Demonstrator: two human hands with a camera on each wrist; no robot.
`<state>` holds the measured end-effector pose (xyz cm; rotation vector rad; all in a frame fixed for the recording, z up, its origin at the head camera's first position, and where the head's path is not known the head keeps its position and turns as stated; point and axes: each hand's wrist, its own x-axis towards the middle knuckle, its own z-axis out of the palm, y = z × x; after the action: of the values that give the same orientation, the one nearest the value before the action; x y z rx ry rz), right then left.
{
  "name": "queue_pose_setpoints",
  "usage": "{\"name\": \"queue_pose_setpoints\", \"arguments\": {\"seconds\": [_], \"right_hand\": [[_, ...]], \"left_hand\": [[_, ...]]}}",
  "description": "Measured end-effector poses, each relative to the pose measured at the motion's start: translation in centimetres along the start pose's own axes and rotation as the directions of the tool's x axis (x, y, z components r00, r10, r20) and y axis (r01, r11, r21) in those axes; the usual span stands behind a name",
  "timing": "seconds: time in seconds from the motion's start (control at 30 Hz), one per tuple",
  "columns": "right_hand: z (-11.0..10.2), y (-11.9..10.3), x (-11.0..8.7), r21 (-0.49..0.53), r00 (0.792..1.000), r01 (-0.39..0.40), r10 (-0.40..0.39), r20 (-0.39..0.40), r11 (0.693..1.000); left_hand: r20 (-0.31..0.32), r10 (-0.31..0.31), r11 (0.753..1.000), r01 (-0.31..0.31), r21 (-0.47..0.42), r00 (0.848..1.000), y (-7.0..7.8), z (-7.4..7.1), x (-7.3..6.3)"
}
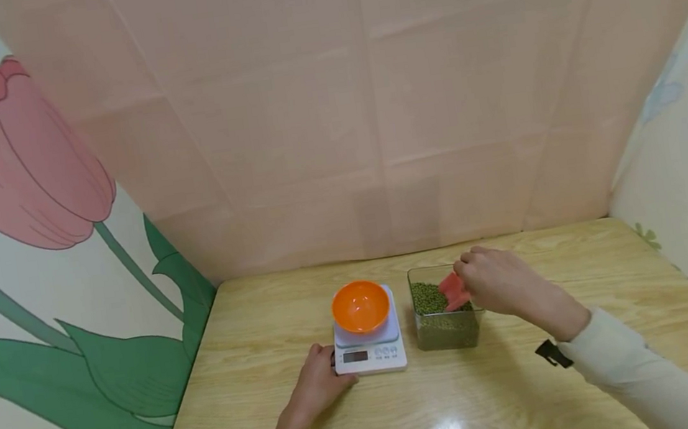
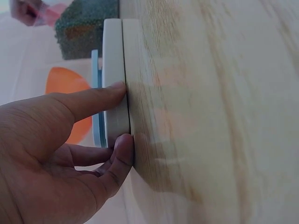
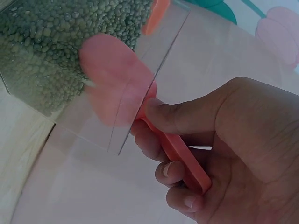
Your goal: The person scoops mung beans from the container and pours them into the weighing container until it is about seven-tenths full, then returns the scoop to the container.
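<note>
Red scoop [image 1: 455, 292] is inside the clear box [image 1: 450, 338], right at the green beans [image 1: 428, 299], head view, beside the scale [image 1: 370, 365] with its orange bowl [image 1: 363, 324]! Left wrist: the left hand's [image 2: 37, 161] fingers grip the scale's corner; gentle steadying seems best. Right wrist: the right hand's [image 3: 247, 140] fingers clasp the handle; lifting it level should limit spills.

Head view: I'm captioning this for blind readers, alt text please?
A right hand holds a red scoop in a clear container of green beans. Beside it, the left hand grips a white scale bearing an orange bowl.
</note>
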<state>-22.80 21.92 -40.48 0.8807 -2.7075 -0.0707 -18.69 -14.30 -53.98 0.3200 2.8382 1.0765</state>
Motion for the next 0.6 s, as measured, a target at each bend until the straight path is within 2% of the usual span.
{"name": "queue_pose_setpoints", "arguments": {"seconds": [0.43,0.6], "right_hand": [[0.9,0.0,0.4,0.052,1.000,0.008,-0.008,0.005,0.999],[1.1,-0.1,0.5,0.047,1.000,0.008,-0.008,0.010,0.999]], "left_hand": [[-0.004,0.018,1.000,-0.018,0.001,1.000,-0.1,-0.1,0.0],[0.001,0.007,1.000,-0.007,0.003,1.000,-0.1,0.0,0.1]]}}
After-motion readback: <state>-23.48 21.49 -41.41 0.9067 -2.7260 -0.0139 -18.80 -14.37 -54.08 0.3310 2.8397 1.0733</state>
